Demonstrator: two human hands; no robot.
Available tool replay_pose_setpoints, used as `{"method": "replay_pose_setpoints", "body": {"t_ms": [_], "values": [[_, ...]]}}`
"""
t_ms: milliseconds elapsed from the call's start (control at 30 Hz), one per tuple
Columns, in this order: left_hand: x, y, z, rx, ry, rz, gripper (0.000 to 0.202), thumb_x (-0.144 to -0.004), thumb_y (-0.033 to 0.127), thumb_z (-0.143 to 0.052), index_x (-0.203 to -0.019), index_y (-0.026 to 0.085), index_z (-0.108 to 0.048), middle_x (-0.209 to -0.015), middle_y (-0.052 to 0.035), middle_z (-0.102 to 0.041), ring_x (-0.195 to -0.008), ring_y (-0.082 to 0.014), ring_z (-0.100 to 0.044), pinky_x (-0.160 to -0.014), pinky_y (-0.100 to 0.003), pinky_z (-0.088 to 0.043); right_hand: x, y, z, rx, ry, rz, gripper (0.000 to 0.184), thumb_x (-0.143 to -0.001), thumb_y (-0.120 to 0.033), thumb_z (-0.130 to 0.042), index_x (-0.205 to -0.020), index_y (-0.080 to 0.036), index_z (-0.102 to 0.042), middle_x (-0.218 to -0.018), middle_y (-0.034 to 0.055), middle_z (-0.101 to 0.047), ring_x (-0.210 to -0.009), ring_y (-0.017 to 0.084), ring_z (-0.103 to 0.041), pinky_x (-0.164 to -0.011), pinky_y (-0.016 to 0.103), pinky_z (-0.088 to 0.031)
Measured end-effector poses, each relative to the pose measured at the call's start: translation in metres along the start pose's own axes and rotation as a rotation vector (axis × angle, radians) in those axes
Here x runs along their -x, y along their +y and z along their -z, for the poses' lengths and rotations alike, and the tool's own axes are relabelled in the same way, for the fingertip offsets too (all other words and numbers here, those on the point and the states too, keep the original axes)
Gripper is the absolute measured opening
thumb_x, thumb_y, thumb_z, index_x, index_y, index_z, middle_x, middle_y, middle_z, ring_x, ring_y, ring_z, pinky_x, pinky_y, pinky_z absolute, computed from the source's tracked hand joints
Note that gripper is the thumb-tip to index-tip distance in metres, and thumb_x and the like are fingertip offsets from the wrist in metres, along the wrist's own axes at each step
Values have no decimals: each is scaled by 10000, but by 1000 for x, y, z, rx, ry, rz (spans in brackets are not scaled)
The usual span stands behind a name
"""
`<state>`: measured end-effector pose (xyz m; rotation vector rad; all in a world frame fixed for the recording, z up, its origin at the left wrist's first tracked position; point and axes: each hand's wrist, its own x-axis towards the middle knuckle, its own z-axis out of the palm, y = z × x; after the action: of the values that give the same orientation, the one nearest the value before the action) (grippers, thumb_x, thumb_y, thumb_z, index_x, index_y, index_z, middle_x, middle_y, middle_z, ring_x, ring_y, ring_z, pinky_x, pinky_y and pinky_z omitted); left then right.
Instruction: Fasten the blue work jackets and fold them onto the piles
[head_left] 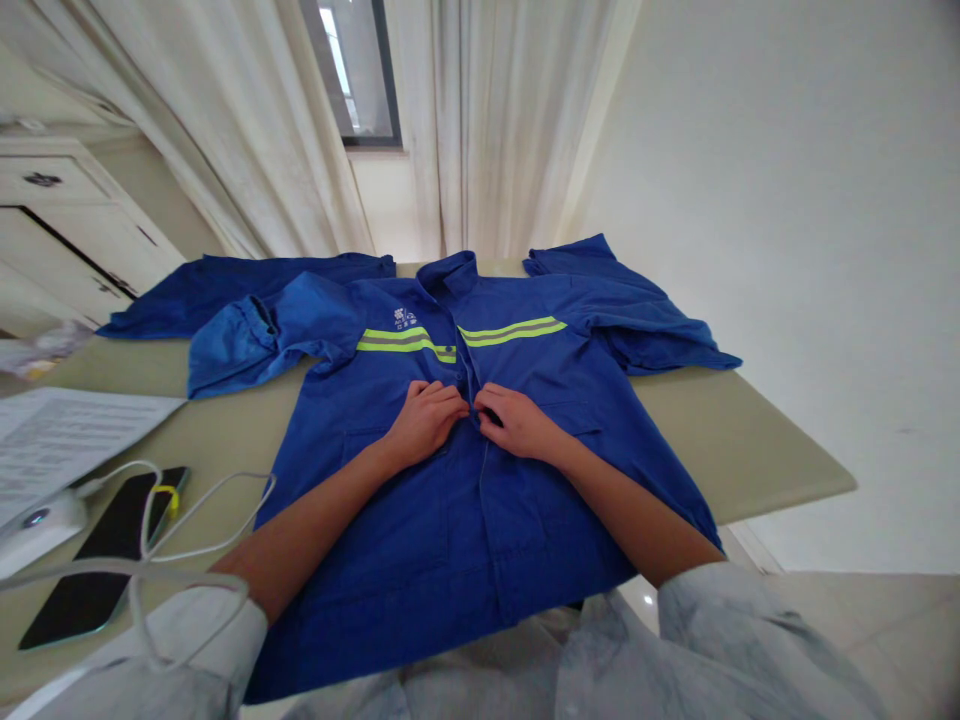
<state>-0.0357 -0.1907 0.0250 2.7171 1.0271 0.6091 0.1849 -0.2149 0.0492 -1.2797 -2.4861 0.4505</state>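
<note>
A blue work jacket point(390, 520) with yellow-green reflective stripes lies spread on the table, collar away from me and hem hanging toward my body. Both my hands meet at its front opening, a little below the stripes. My left hand point(426, 418) pinches the front edge on its side, fingers curled. Right beside it, my right hand point(517, 420) pinches the other front edge between thumb and fingers. A button shows on the placket just above the hands. The exact spot between the fingertips is partly hidden.
More folded blue clothing point(300, 275) lies behind the jacket. At left on the table point(750, 450) are printed papers point(90, 425), a black phone point(82, 590), a white device point(45, 525) and a looping white cable point(217, 550). Curtains and a wall stand beyond.
</note>
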Motion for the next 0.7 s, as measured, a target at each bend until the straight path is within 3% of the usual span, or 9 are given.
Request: {"method": "replay_pose_setpoints", "body": {"t_ms": [167, 467, 633, 700], "values": [[-3, -4, -2, 77, -56, 31, 284, -1094, 272, -438, -964, 225, -687, -954, -36, -703, -917, -215, -575, -853, -413, -315, 0, 4, -4, 1, 0, -2, 140, -1010, -157, -547, -1064, -195, -671, -1061, 58, -656, -1000, 188, -618, -875, 276, -468], [-5, -8, -5, 117, -41, 5, 253, -1085, 271, -461, -984, 218, -687, -937, -30, -699, -909, -205, -608, -862, -401, -333, 1, -7, 0, 189, 50, -91, 178, -1062, -237, -524, -1087, -200, -697, -1126, 89, -701, -1062, 210, -643, -853, 288, -472], [-7, -6, 6, 72, -81, -65, 245, -1077, 327, -491, -988, 221, -692, -937, -34, -701, -942, -214, -626, -847, -389, -356, -2, 0, 0, 131, 83, -220, 89, -988, -264, -629, -961, -204, -689, -989, 58, -707, -901, 197, -638, -767, 283, -443], [-7, -4, 9, 38, -111, -96, 246, -1073, 323, -492, -988, 226, -702, -948, -42, -700, -950, -221, -621, -839, -391, -356, -4, 4, 1, 64, 40, -184, 67, -954, -242, -666, -912, -192, -680, -913, 33, -692, -818, 174, -614, -747, 271, -426]]}}
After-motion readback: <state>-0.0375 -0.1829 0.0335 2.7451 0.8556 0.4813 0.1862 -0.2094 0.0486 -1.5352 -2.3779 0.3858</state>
